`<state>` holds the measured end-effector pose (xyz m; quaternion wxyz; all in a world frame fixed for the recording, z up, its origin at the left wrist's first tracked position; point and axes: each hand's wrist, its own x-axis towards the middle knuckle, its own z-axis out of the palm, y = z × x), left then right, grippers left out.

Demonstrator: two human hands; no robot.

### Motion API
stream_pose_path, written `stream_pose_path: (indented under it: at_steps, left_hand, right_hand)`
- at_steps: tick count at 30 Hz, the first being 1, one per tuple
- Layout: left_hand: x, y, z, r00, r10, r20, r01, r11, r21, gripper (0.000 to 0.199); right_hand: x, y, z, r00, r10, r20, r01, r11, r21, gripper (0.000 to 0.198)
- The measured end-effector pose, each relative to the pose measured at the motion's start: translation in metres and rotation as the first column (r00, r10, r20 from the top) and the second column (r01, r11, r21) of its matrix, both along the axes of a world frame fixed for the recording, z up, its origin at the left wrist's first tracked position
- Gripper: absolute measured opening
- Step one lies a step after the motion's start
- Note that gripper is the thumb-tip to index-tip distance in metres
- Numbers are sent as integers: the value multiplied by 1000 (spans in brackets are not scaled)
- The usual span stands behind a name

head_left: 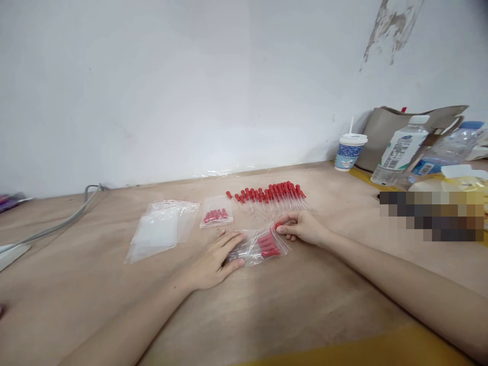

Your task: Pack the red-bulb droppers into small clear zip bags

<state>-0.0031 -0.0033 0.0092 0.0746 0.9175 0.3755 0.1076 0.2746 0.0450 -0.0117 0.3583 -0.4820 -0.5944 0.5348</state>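
Observation:
A clear zip bag (247, 249) lies on the table with several red-bulbed droppers (269, 245) inside, their bulbs toward its right end. My left hand (217, 256) rests flat on the bag's left end, fingers stretched and spread. At the bag's right end, my right hand (303, 227) pinches the red bulb of a dropper (278, 225); the rest of that dropper is hard to make out against the bag. Behind my hands lie many loose droppers (282, 190) in a row, red bulbs away from me. Left of them is a filled bag of droppers (216, 216).
Flat clear bags (156, 229) are stacked at the left. A grey cable (72, 218) runs along the far left. On the right stand a paper cup with a straw (348, 152), plastic bottles (400, 152) and a beige handbag (377, 132). A white wall (171, 101) rises behind.

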Motion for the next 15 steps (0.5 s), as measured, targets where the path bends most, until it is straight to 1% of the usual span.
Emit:
stream_pose_path:
  at_steps: [3,5,7,9,11,13,15]
  left_hand:
    - [1,-1,1,1000,-5,-5,5,1000,1,50]
    - [2,-1,1,1000,-7,-3,7,1000,0,50]
    - [2,0,1,1000,-13,8,13,1000,3,50]
    - [1,1,0,999,-20,25,20,1000,10,49]
    - [1,1,-1,999,-25,39,25,1000,12,48]
    - [1,2,-1,998,-31,48,30,999,8,48]
    - [1,2,-2,998,-35,49,35,999,1,48]
  right_hand:
    - [-7,-1,-4,996,-88,33,87,996,30,29]
    - [-10,-3,-6,989,-132,63,123,984,128,26]
    - [-12,-5,-7,981,-162,106,129,955,265,22]
    - [-13,-6,-8,976,-156,149,89,921,379,16]
    - [-14,-7,-10,980,-101,174,14,896,444,13]
    - [-15,-6,-11,985,-30,171,-53,885,462,15]
    - [-16,-5,-13,984,-27,177,-56,893,446,16]
